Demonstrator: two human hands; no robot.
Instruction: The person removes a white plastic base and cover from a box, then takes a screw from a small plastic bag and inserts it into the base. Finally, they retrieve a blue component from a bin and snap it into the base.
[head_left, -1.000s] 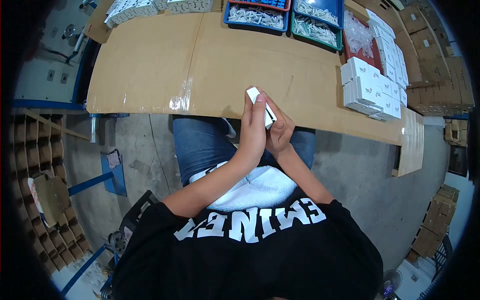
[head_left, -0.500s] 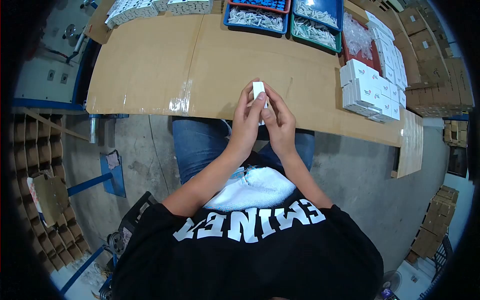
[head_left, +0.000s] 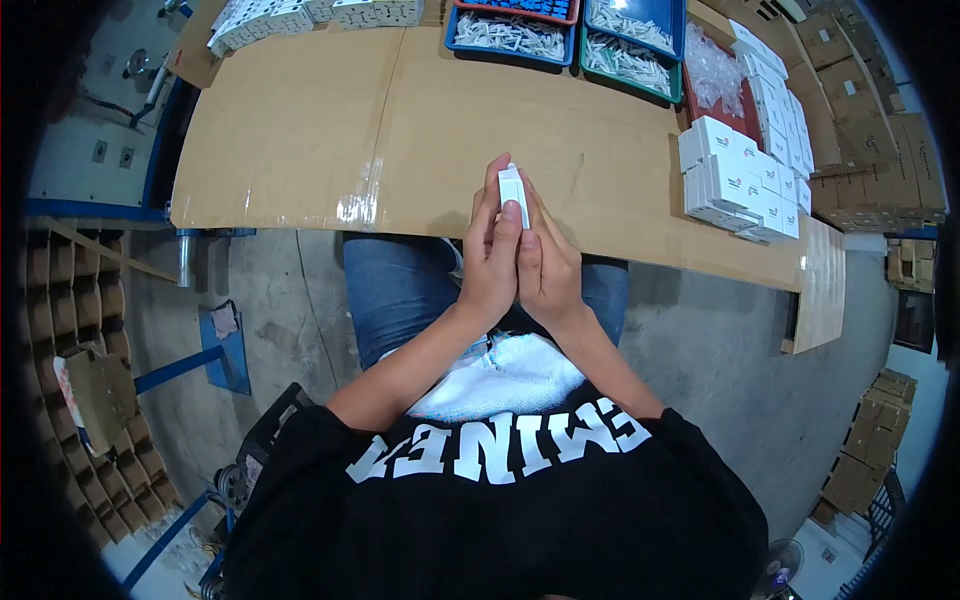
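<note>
A small, narrow white box stands out between my two hands, just over the near edge of the cardboard-covered table. My left hand is closed around its left side, thumb lying on the box's near face. My right hand presses along its right side, with the thumb next to the left thumb. At the box's far end a small white flap or tab shows. Palms and fingers hide its lower part.
White printed boxes are stacked at the table's right. Behind them lies a red tray with clear plastic bags. Blue and green trays of small white pieces stand at the back, with more white boxes at back left.
The two hands have come closer together around the white box, and the right fingers now lie straighter along it. The box has shifted slightly left and its face has turned.
</note>
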